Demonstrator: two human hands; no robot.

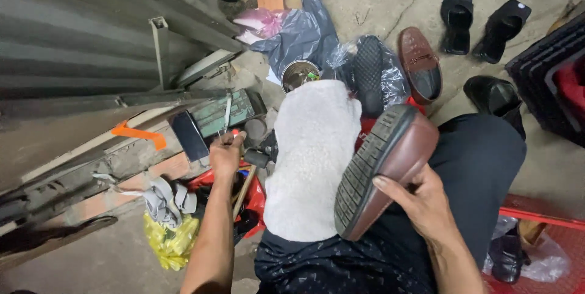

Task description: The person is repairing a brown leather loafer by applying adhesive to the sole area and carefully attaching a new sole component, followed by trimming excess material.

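My right hand (420,199) grips a brown loafer (405,148) on my lap, tilted so its black ribbed sole (365,169) faces up and left. A grey-white towel (311,154) is spread over my left knee beside the shoe. My left hand (226,154) reaches out to the left over a red bag of tools (256,199). Its fingers are closed round a small thing with a red tip, too small to identify. A wooden handle (244,191) lies just below that hand.
Another brown loafer (420,65), a black shoe in clear plastic (369,74) and several black shoes (481,23) lie on the concrete floor ahead. A metal tin (298,74), a dark phone (189,135), a green box (226,114), a corrugated metal shutter (73,38) and yellow rags (170,239) stand left.
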